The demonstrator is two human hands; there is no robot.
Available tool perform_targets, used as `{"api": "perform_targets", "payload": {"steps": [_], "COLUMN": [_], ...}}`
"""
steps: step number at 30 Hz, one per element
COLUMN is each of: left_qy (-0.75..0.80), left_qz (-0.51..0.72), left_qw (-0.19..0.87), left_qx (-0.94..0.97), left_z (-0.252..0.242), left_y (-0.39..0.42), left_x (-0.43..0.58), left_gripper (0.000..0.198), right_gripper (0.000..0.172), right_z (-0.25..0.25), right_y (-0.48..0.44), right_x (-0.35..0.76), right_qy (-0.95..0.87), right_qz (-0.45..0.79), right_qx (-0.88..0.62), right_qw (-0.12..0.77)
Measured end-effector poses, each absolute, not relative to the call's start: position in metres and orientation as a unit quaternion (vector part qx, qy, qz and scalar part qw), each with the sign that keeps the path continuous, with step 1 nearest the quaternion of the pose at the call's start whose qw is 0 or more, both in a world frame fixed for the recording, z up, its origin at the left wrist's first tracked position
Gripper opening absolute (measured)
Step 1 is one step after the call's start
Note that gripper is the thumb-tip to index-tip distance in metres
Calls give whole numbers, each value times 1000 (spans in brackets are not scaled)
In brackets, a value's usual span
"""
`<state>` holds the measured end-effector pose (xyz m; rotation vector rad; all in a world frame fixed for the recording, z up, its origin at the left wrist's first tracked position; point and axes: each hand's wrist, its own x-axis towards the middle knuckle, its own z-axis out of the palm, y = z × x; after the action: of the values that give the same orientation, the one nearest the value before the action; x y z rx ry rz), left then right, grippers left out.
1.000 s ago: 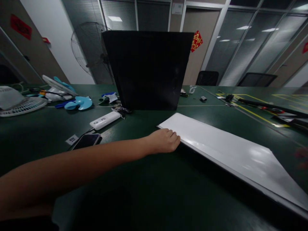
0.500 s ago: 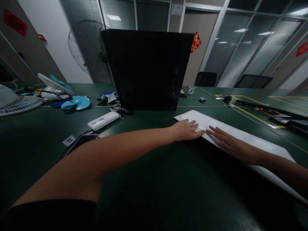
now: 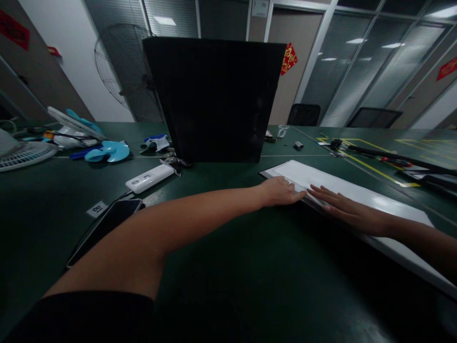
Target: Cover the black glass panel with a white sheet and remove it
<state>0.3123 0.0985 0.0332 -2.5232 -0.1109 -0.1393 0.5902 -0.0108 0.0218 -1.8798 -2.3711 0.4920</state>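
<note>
The dark green table [image 3: 228,276] fills the lower two thirds of the frame; a tall black board [image 3: 214,100] stands upright on it at upper centre, hiding the wall behind; a long white panel [image 3: 371,200] lies flat on the table at the right, running from just below the board's right corner down towards the right edge of the frame. The left arm crosses from the lower left to the centre; the left hand [image 3: 280,191] lies palm down on the panel's near left end, fingers stretched out and close together, gripping nothing. The right arm enters from the right edge; the right hand [image 3: 344,209] rests flat on the panel's near rim, fingers extended and slightly spread, its tips just beside those of the left hand. A pedestal fan [image 3: 117,71] stands behind the table at the upper left; a white fan grille [image 3: 24,155] lies at the left edge; blue fan blades [image 3: 107,151] sit to its right. A dark phone [image 3: 107,226] lies face up at the lower left, beside the left forearm; a white power bank [image 3: 149,177] lies above it, near the board's lower left corner; a small numbered tag [image 3: 96,208] lies just left of the phone.
</note>
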Motion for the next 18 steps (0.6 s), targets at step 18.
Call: {"api": "perform_targets", "payload": {"steps": [18], "left_qy": [-141], "left_qz": [33], "left_qw": [205], "left_qx": [-968], "left_z": [12], "left_y": [37], "left_x": [253], "left_gripper": [60], "right_gripper": [71], "right_z": [-20], "right_y": [43], "right_x": [676], "right_qy": [-730], "right_qz": [101], "right_qx": [-676], "right_qw": [4]}}
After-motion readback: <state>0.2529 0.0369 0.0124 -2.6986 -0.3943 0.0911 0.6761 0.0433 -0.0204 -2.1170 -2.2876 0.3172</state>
